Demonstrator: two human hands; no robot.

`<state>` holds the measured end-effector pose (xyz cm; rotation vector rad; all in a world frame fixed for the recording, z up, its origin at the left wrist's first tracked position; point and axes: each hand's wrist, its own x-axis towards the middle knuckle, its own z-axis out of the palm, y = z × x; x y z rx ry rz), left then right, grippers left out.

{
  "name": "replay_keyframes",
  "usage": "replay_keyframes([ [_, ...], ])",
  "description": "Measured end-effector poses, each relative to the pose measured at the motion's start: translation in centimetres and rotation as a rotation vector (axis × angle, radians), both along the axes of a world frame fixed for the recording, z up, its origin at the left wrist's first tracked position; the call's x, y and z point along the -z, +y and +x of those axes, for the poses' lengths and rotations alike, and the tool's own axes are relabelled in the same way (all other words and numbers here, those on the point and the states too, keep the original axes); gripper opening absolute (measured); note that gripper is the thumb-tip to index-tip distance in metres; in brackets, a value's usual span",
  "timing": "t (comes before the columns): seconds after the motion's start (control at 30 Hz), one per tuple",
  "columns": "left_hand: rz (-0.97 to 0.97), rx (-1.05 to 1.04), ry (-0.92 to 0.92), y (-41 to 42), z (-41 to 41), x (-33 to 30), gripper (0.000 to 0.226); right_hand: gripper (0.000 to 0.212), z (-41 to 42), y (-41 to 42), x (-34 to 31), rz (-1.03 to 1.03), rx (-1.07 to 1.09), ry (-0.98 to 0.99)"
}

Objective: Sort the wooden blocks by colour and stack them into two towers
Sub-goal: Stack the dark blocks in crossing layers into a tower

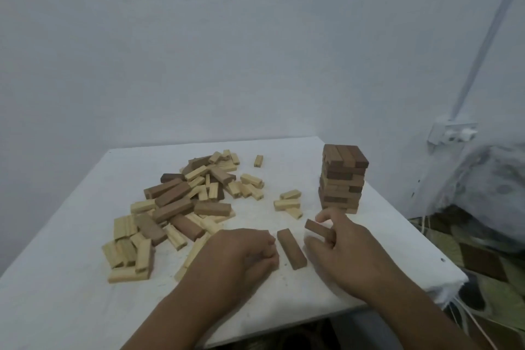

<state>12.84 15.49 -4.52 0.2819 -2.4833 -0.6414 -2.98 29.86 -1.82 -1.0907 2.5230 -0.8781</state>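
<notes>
Left hand (241,256) fingers curled, holding nothing; brown block (291,248) lies btwn hands on worktop (85,307). Right hand (343,253) fingers pinch another dark block (317,229) nr tower (342,179).

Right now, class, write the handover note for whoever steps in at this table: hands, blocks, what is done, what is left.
Right hand: holds one dark block in its grip, just above the table.
Left hand: fingers curled, resting on the table; nothing visible in it.
A second dark block lies flat between the hands.
Done: one tower stands at the right, mostly dark with a few lighter blocks low down.
Left: the mixed pile at the left is unsorted; no light tower started.
</notes>
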Motion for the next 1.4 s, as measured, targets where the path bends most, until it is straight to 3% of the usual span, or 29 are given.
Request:
replay_keyframes([
  [0.27, -0.004, 0.032, -0.094, -0.3, -1.1, 0.6, 0.013, 0.020, -0.7, -0.1, 1.4, -0.020, -0.037, 0.260],
  [0.7, 0.041, 0.050, -0.194, -1.0, -2.0, -0.2, 0.022, 0.040, -0.9, 0.4, 0.7, -0.046, -0.281, 0.090],
  [1.1, 0.123, 0.032, -0.151, -1.1, -1.8, -0.1, 0.029, 0.028, -0.6, -0.2, 1.5, -0.118, -0.324, 0.140],
  [1.4, 0.101, -0.016, -0.191, -1.6, -1.6, 0.1, 0.029, 0.031, -0.4, -0.1, 1.3, -0.114, -0.355, 0.179],
])
